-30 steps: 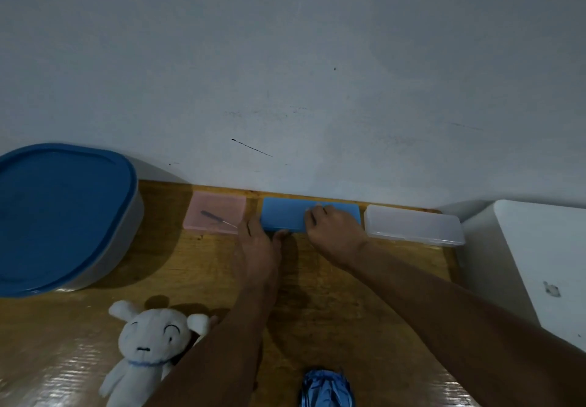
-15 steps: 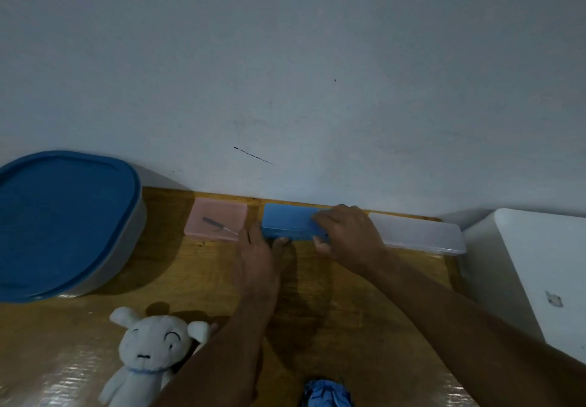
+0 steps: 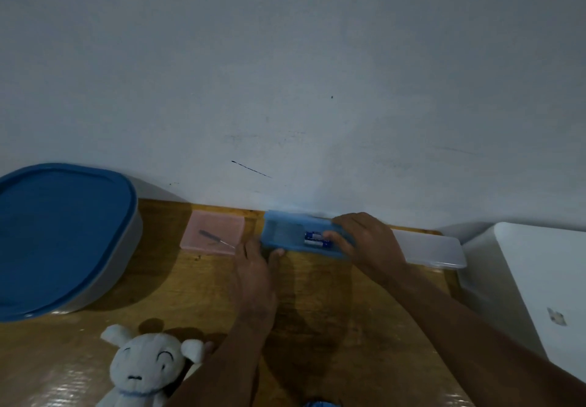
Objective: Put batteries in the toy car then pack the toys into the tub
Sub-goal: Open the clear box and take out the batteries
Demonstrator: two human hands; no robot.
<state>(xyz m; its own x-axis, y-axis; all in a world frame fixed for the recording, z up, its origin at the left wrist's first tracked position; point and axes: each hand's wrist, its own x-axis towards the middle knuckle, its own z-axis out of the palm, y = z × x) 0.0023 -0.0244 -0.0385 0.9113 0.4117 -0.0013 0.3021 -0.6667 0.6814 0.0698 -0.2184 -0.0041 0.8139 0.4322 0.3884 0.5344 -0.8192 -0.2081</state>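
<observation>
A blue plastic box (image 3: 279, 235) lies open against the wall, with batteries (image 3: 315, 238) showing inside it. My left hand (image 3: 257, 273) pinches the box's front left edge. My right hand (image 3: 367, 241) grips the raised lid at the box's right end, its thumb beside the batteries. The tub (image 3: 133, 235), closed with a blue lid (image 3: 60, 232), stands at the far left. A white plush toy (image 3: 146, 371) lies at the front left. A sliver of the blue toy car (image 3: 320, 403) shows at the bottom edge.
A pink box (image 3: 218, 225) with a small screwdriver (image 3: 215, 239) on it lies left of the blue box. A clear box (image 3: 431, 249) lies to its right. A white cabinet (image 3: 539, 279) borders the wooden table (image 3: 317, 305) on the right. The wall stands directly behind.
My right hand has lifted the blue box's lid, and the batteries inside have come into sight. The left hand stays at the box's front left edge.
</observation>
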